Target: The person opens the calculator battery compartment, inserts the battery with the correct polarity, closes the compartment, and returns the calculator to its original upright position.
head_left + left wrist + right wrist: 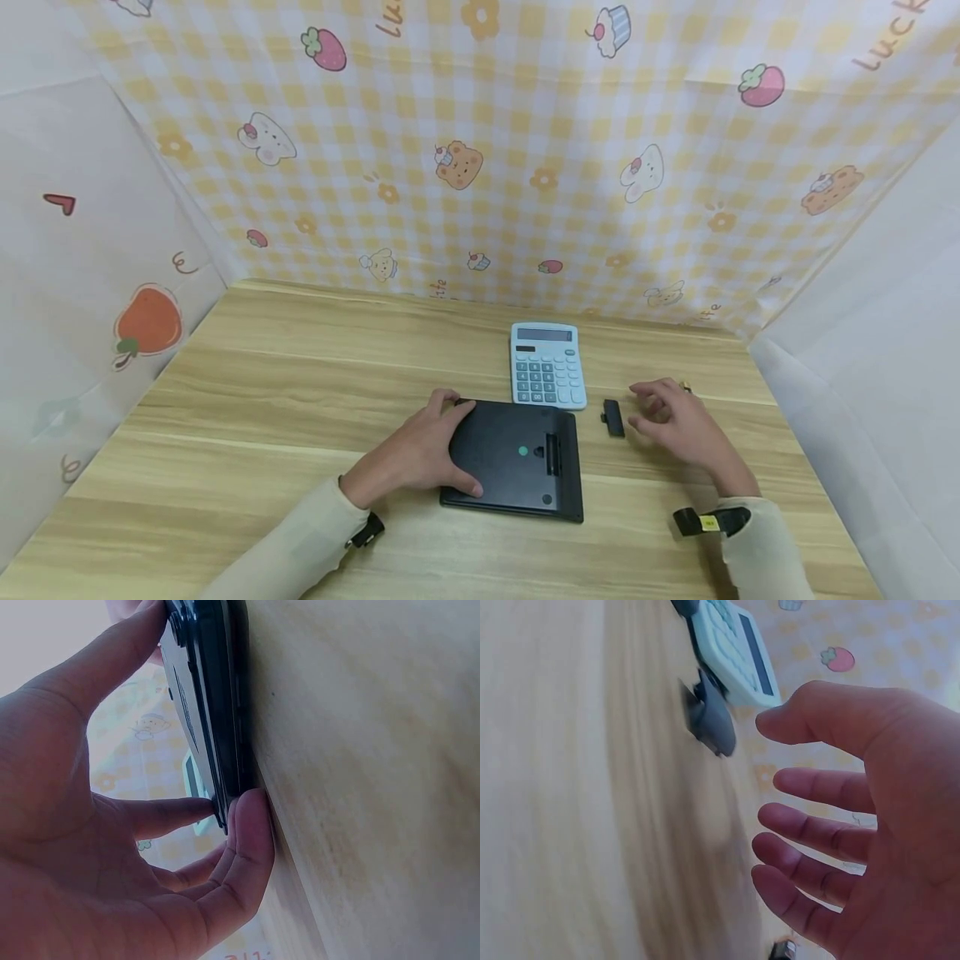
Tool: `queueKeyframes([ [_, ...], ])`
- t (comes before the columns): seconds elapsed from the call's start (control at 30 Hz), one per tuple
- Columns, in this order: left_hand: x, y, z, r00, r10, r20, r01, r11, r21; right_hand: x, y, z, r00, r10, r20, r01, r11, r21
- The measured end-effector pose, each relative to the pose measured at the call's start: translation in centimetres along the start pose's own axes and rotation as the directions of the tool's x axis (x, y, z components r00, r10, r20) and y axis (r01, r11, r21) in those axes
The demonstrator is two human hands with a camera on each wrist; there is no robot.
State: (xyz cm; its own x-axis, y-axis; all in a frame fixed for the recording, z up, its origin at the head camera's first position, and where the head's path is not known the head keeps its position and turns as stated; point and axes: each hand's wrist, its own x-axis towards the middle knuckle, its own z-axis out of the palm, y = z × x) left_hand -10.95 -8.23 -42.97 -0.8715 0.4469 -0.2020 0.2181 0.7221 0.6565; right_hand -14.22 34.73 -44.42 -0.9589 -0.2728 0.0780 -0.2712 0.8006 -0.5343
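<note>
A flat black device (495, 442) lies back side up, with small round feet and an uncovered battery compartment (553, 455) near its right end. My left hand (423, 450) grips its left end, thumb across the near side and fingers at the far corner. In the left wrist view, fingertips (251, 817) curl at the lower edge of the device (206, 697). A small black battery cover (613, 418) lies to the right of the device. Just right of that cover hovers my right hand (686, 425), holding nothing, fingers loosely bent and apart in the right wrist view.
A light blue calculator (547, 367) lies face up right behind the black device. Beyond the right hand, a small dark piece with a shiny end (686, 387) shows partly. The wooden table (300, 400) meets a checked cloth (420, 225) at its back edge.
</note>
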Motion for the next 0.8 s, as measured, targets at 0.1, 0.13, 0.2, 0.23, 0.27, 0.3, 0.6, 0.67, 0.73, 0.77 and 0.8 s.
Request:
queueKeyframes([
  [0.1,0.0,0.0,0.0,1.0,0.002,0.0,-0.002,1.0,-0.002,-0.2,0.4,-0.7,1.0,0.009,-0.02,-0.009,1.0,0.005],
  [0.13,0.0,0.1,-0.1,1.0,0.003,0.001,-0.003,1.0,-0.002,-0.3,0.5,-0.9,1.0,0.013,-0.027,-0.013,1.0,0.008],
  [0.2,0.0,0.1,-0.1,1.0,0.004,0.001,-0.004,1.0,-0.004,-0.5,0.9,-1.3,0.999,0.02,-0.038,-0.02,1.0,0.011],
  [0.23,0.0,0.0,-0.1,1.0,0.005,0.002,-0.005,1.0,-0.003,-0.6,1.0,-1.5,0.999,0.026,-0.046,-0.025,1.0,0.01],
  [0.27,0.0,0.0,-0.1,1.0,0.006,0.002,-0.006,1.0,-0.003,-0.7,1.2,-1.7,0.998,0.031,-0.054,-0.031,1.0,0.004],
  [0.3,0.0,0.0,-0.1,1.0,0.007,0.004,-0.007,1.0,-0.002,-0.8,1.4,-1.9,0.997,0.036,-0.064,-0.037,0.999,0.0],
  [0.6,0.2,-0.1,0.0,1.0,0.013,0.0,-0.013,1.0,0.001,-1.3,2.7,-3.0,0.988,0.091,-0.123,-0.092,0.996,-0.002],
  [0.67,0.2,-0.2,0.0,1.0,0.011,-0.001,-0.011,1.0,0.002,-1.4,3.0,-3.1,0.986,0.101,-0.135,-0.101,0.995,0.003],
  [0.73,0.1,-0.2,0.0,1.0,0.013,-0.002,-0.013,1.0,0.002,-1.5,3.3,-3.1,0.982,0.114,-0.151,-0.115,0.993,0.0],
  [0.77,0.1,-0.2,0.0,1.0,0.014,-0.003,-0.014,1.0,0.004,-1.5,3.4,-3.2,0.98,0.122,-0.158,-0.124,0.992,-0.005],
  [0.8,0.1,-0.1,0.0,1.0,0.015,-0.003,-0.015,1.0,0.006,-1.5,3.6,-3.2,0.977,0.13,-0.166,-0.133,0.991,-0.006],
])
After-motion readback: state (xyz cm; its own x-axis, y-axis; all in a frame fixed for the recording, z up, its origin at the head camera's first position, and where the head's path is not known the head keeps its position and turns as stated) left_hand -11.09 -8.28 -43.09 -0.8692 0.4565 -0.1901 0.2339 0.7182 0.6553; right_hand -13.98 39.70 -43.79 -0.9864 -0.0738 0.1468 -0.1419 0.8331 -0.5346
